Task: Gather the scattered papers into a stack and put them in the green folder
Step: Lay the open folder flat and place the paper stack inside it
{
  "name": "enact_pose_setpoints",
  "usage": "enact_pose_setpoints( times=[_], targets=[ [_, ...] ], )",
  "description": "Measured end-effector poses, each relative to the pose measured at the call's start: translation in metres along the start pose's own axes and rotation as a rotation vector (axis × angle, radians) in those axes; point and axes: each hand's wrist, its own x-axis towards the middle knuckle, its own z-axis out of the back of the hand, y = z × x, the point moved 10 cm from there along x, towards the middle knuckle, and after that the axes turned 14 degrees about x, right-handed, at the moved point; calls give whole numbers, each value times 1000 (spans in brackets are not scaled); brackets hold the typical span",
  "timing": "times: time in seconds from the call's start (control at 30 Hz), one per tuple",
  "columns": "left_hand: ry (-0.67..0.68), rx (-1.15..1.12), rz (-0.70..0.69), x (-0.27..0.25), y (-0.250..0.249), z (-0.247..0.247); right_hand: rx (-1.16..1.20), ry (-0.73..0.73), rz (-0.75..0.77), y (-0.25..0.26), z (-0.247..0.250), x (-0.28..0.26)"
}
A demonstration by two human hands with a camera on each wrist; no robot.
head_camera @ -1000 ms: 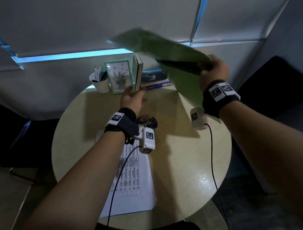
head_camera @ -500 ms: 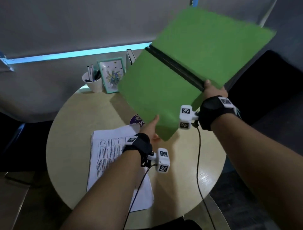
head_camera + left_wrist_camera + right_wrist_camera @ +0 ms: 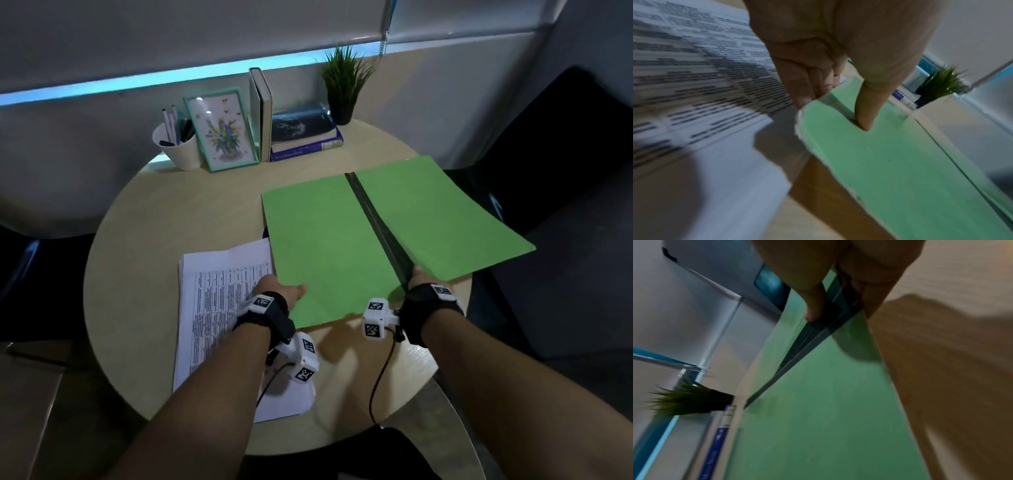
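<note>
The green folder (image 3: 342, 240) lies spread open, low over the right half of the round table (image 3: 144, 219), a dark spine strip down its middle. My right hand (image 3: 419, 279) pinches the near end of that spine (image 3: 818, 327), thumb on top. My left hand (image 3: 284, 291) holds the folder's near left corner (image 3: 838, 129), thumb on top and fingers underneath. A stack of printed white papers (image 3: 219, 308) lies on the table to the folder's left, partly beneath my left forearm.
Along the table's far edge stand a white cup of pens (image 3: 178, 147), a framed flower picture (image 3: 222, 130), upright books (image 3: 262, 109), flat books (image 3: 305, 137) and a potted plant (image 3: 344, 82). The folder's right flap overhangs the table edge.
The folder was aloft and swinging open; it has come down flat over the right side of the table. My left hand went from near the picture frame to the folder's near corner.
</note>
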Motion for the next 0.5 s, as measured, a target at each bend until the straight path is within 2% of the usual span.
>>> enact_pose_setpoints(
  times=[0.03,0.17,0.2,0.3,0.37,0.43,0.5],
  targets=[
    [9,29,10,-1,4,-3,4,-48,-33,-6,5,3],
    [-29,171,-17,0,9,-4,-178,14,-29,-22,-6,16],
    [-55,224,-38,-2,7,0,-203,-14,-17,-20,-4,11],
    [-191,331,-99,-8,3,23,-15,-202,-18,-15,6,-3],
    [-289,309,-59,-11,16,44,-54,-247,62,5,2,-18],
    [-401,260,43,-14,43,70,-133,-198,218,36,-19,-34],
    [-470,187,184,-18,82,90,-185,-23,339,54,-63,-52]
  ],
)
